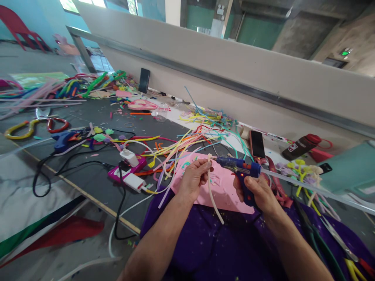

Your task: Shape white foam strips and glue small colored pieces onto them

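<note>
My left hand (191, 179) pinches a cream pipe cleaner (214, 203) near its top, where a small fuzzy tuft shows. The stem's long end hangs down in a slight curve over a pink sheet (231, 201). Wrapped round the handle of a blue hot glue gun (240, 167) is my right hand (259, 191). The gun's nozzle points left and is close to the tuft; whether they touch I cannot tell. A long clear glue stick (293, 180) runs out of its back. Colored bits and drips lie on the pink sheet.
Pipe cleaners (187, 142) spread behind my hands. On the left are a power strip (127, 171) with cords, a second glue gun (64, 141) and scissors (36, 125). A phone (257, 144), a bottle (300, 146), pliers (315, 238) and purple cloth (222, 249) are also around.
</note>
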`<state>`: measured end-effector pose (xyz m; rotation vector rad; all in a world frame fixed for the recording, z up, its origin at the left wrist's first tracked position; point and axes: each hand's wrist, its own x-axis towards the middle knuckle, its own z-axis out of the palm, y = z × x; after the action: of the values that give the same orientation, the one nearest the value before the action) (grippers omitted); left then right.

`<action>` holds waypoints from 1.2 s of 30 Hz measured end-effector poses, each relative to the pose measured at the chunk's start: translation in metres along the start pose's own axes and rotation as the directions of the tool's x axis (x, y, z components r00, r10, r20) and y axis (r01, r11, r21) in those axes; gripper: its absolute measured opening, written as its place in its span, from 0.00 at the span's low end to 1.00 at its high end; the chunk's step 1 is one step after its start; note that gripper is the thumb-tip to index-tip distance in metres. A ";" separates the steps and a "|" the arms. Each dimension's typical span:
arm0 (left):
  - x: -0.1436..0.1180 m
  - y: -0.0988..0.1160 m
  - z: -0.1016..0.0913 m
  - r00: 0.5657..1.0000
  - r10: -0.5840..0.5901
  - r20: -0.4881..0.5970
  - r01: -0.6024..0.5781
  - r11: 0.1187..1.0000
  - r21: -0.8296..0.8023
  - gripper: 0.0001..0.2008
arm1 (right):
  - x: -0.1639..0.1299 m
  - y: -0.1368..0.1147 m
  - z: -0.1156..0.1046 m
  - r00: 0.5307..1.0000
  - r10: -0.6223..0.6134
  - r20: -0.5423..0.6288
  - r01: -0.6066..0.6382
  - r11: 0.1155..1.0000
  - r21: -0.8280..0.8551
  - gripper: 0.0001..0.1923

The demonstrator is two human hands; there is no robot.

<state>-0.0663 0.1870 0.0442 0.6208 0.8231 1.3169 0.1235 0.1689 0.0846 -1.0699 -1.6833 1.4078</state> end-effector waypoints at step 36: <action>0.001 0.004 0.004 1.000 -0.024 -0.010 0.024 1.000 0.003 0.14 | 0.019 0.003 -0.001 0.981 0.140 -0.132 -0.085 0.931 0.354 0.28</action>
<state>-0.0654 0.1884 0.0497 0.6060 0.8390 1.2982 0.1164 0.1869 0.0820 -1.0540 -1.2209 1.5801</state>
